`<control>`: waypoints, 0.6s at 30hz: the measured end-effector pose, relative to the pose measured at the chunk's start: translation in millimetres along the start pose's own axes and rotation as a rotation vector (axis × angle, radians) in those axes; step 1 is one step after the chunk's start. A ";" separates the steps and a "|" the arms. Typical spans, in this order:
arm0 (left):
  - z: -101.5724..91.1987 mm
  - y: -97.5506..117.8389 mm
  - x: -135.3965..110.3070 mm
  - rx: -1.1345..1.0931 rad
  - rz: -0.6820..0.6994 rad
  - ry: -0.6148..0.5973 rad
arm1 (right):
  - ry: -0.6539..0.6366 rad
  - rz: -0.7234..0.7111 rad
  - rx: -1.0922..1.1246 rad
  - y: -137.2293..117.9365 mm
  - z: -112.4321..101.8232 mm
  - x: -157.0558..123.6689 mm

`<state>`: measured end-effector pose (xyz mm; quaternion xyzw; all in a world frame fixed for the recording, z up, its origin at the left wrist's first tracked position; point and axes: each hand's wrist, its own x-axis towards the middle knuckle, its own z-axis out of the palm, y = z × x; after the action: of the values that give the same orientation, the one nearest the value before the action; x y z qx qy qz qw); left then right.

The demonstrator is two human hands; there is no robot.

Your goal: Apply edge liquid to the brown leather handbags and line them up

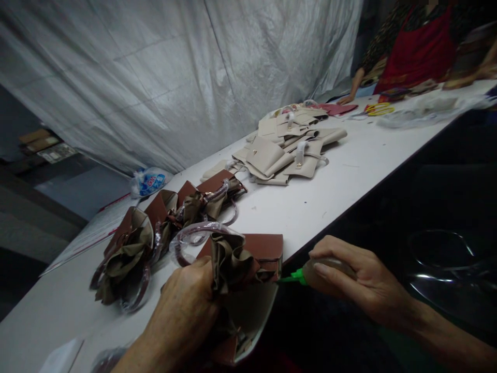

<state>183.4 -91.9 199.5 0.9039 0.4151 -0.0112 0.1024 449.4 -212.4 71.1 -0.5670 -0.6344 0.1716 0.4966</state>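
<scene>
My left hand (190, 305) grips a brown handbag (264, 247) at the table's front edge, its olive lining (229, 259) bunched up out of the opening. Wrapped in clear plastic, a round handle (194, 235) lies behind that hand. In my right hand (357, 274) is a squeeze bottle (330, 272) with a green nozzle, the fingers wrapped round its body. The nozzle tip points left and is at the bag's right edge; whether it touches cannot be made out. The bag's lower part hangs toward me, in shadow.
More brown bags (128, 248) with lining pulled out lie at the left. A pile of cream bag pieces (279, 150) sits farther back, before a plastic curtain (233, 77). Yellow-handled scissors (378, 109) lie near a co-worker in a red apron (419, 46).
</scene>
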 end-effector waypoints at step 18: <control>7.9 -1.7 -7.2 -0.152 -0.023 -0.023 | 0.088 0.058 -0.040 -4.8 -2.0 -1.7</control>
<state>177.9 -97.7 192.2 0.8885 0.4239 0.0089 0.1753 448.3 -216.0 75.0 -0.6019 -0.5987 0.1480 0.5073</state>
